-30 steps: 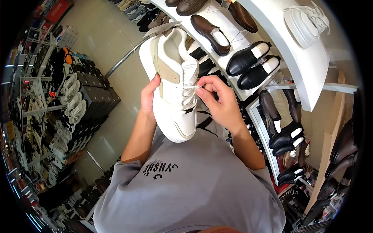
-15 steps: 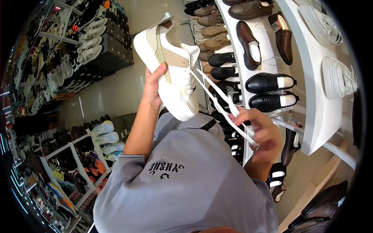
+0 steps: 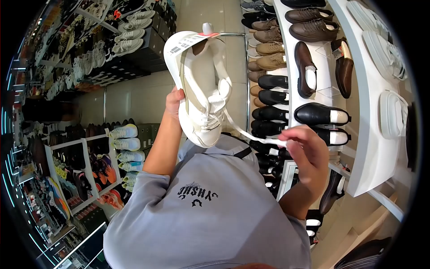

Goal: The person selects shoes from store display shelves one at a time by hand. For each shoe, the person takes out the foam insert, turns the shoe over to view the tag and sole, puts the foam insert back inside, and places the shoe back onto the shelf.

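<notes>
A white sneaker with beige panels hangs toe-down in front of the chest, its opening facing the camera. My left hand grips its left side, with the thumb on the upper. A printed tag lies across the heel. From the tongue area a white lace stretches out to the right. Its far end is pinched between the fingers of my right hand, well clear of the shoe.
A curved white shelf on the right bears brown and black leather shoes. White sneakers sit on a higher ledge. On the left are racks of sneakers and stacked dark boxes.
My right hand first moved away from the shoe, drawing the lace out to the right. The sneaker has turned so its opening faces the camera more. The view has shifted too.
</notes>
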The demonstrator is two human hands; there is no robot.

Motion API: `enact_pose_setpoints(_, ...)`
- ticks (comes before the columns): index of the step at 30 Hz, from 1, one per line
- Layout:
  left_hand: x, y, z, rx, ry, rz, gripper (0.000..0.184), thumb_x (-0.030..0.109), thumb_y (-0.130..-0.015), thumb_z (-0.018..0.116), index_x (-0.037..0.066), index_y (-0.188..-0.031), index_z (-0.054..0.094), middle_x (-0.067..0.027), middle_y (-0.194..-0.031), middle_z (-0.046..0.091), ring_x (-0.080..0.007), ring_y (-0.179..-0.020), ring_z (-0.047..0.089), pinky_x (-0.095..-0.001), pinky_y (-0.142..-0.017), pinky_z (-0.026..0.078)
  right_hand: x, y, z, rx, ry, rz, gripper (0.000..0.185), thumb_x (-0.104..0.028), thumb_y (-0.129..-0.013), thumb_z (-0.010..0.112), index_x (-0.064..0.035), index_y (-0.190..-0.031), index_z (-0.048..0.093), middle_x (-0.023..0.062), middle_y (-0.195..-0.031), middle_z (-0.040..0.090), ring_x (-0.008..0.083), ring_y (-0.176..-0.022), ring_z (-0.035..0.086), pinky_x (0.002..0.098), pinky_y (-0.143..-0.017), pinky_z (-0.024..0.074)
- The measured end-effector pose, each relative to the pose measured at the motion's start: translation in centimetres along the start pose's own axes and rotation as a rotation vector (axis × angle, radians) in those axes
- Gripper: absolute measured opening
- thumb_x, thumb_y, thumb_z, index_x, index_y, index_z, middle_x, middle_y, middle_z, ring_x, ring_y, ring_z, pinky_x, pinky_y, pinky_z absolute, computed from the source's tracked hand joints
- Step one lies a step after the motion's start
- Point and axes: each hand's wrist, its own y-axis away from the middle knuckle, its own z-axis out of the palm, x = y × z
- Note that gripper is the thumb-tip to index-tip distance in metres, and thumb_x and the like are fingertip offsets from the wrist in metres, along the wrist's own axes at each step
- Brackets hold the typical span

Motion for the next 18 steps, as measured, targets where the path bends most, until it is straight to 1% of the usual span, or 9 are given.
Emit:
enact_pose_setpoints(2, -0.8, -0.7, 1.3, -0.015, -0.01, -0.06, 0.081, 0.027, -0.072, 0.081, -0.004, -0.135, 0.041, -0.0206, -0.122, 0.059, -0.0328, -0.106, 0.063, -0.0449, -0.092, 0.054, -0.6, -2.5, 2.7, 0.075, 0.162, -0.167, 0.016, -0.003, -0.083, 0.062, 0.001, -0.099, 0.065, 0.0133, -0.09, 0.065, 0.0219, -0.079, 0.062, 0.0286, -0.07, 0.0466)
enact_pose_setpoints(5, -1.3, -1.7, 2.8, -0.025, -0.045, -0.135, 0.082, 0.027, -0.072, 0.081, -0.004, -0.137, 0.039, -0.0199, -0.125, 0.058, -0.0317, -0.109, 0.062, -0.0435, -0.094, 0.052, 0.3, -6.0, 4.7, 0.174, 0.511, -0.444, 0.016, -0.009, -0.082, 0.067, -0.0034, -0.098, 0.068, 0.0092, -0.091, 0.067, 0.0261, -0.084, 0.062, 0.0369, -0.085, 0.0433)
enact_pose_setpoints(7, -0.9, -2.0, 3.9, -0.03, -0.153, -0.14, 0.083, 0.026, -0.072, 0.081, -0.004, -0.137, 0.038, -0.0189, -0.126, 0.057, -0.0305, -0.111, 0.061, -0.0421, -0.095, 0.05, 0.7, -7.1, 5.3, 0.131, 0.387, -0.278, 0.017, -0.014, -0.084, 0.067, -0.0049, -0.098, 0.068, 0.0063, -0.089, 0.068, 0.025, -0.085, 0.062, 0.0408, -0.09, 0.0398)
enact_pose_setpoints(8, -0.4, -2.8, 4.3, -0.049, -0.245, -0.122, 0.083, 0.025, -0.072, 0.081, -0.003, -0.138, 0.038, -0.0184, -0.127, 0.057, -0.0298, -0.112, 0.06, -0.0412, -0.096, 0.05, 0.8, -8.1, 5.6, 0.078, 0.386, -0.132, 0.021, -0.019, -0.084, 0.067, -0.0046, -0.099, 0.069, 0.0078, -0.09, 0.069, 0.0255, -0.088, 0.063, 0.0426, -0.091, 0.0389)
enact_pose_setpoints(9, 0.1, -2.7, 4.6, -0.047, -0.338, -0.096, 0.084, 0.025, -0.072, 0.081, -0.003, -0.138, 0.038, -0.0178, -0.127, 0.056, -0.0291, -0.113, 0.059, -0.0404, -0.097, 0.049, 0.7, -8.7, 5.9, 0.047, 0.231, -0.014, 0.027, -0.023, -0.082, 0.068, -0.0044, -0.102, 0.067, 0.0099, -0.093, 0.069, 0.027, -0.092, 0.063, 0.0457, -0.099, 0.0335)
enact_pose_setpoints(10, 0.9, -2.7, 4.7, -0.058, -0.397, -0.144, 0.087, 0.023, -0.071, 0.082, -0.003, -0.14, 0.035, -0.0164, -0.13, 0.054, -0.0265, -0.118, 0.055, -0.0384, -0.101, 0.043, 0.5, -9.0, 6.1, 0.061, 0.265, 0.036, 0.03, -0.023, -0.081, 0.068, -0.0045, -0.104, 0.067, 0.0115, -0.095, 0.069, 0.0285, -0.095, 0.062, 0.0472, -0.103, 0.0303)
enact_pose_setpoints(13, 2.6, -3.2, 4.7, -0.022, -0.636, -0.087, 0.091, 0.021, -0.069, 0.083, -0.002, -0.141, 0.033, -0.0158, -0.134, 0.05, -0.0251, -0.123, 0.051, -0.0383, -0.105, 0.039, 1.2, -10.2, 7.0, 0.04, 0.232, 0.117, 0.04, -0.02, -0.078, 0.069, -0.0035, -0.114, 0.062, 0.0148, -0.107, 0.065, 0.0321, -0.104, 0.059, 0.0516, -0.108, 0.0234)
enact_pose_setpoints(14, 3.4, -3.5, 4.9, -0.039, -0.603, -0.114, 0.095, 0.02, -0.068, 0.084, -0.001, -0.143, 0.031, -0.015, -0.136, 0.049, -0.0244, -0.126, 0.047, -0.0381, -0.106, 0.036, 1.5, -10.7, 7.6, 0.055, 0.171, 0.092, 0.042, -0.018, -0.078, 0.069, -0.0028, -0.116, 0.061, 0.0145, -0.109, 0.064, 0.0317, -0.105, 0.059, 0.05, -0.108, 0.0246)
enact_pose_setpoints(18, 6.8, -4.3, 4.8, -0.027, -0.628, -0.125, 0.094, 0.022, -0.069, 0.084, 0.0, -0.143, 0.031, -0.0144, -0.135, 0.049, -0.024, -0.125, 0.048, -0.0378, -0.105, 0.037, 0.9, -13.6, 11.0, 0.133, -0.168, 0.178, 0.051, -0.001, -0.077, 0.066, 0.0006, -0.126, 0.052, 0.0075, -0.112, 0.062, 0.0176, -0.104, 0.058, 0.0306, -0.097, 0.0399)
